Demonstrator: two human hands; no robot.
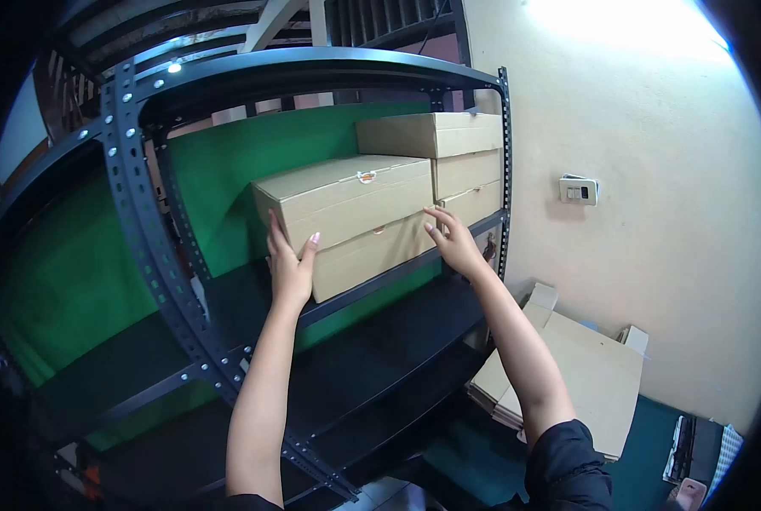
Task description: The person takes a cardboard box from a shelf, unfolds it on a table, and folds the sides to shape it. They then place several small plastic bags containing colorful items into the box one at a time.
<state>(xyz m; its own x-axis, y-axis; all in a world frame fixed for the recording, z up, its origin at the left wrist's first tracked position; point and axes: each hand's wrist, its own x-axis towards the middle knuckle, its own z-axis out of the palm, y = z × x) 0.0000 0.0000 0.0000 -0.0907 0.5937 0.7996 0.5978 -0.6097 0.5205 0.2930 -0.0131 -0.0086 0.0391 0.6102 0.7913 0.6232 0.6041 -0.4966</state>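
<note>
Two cardboard boxes are stacked on a black metal shelf. My left hand presses flat against the left end of the stack, where the upper box meets the lower box. My right hand touches the front right corner of the same stack with fingers spread. To the right, three more cardboard boxes stand stacked against the shelf's right post.
The rack's perforated upright crosses the left foreground, with a green backdrop behind the shelves. Flattened cardboard sheets lie on the floor at right, below a wall switch. A lower shelf sits under my arms.
</note>
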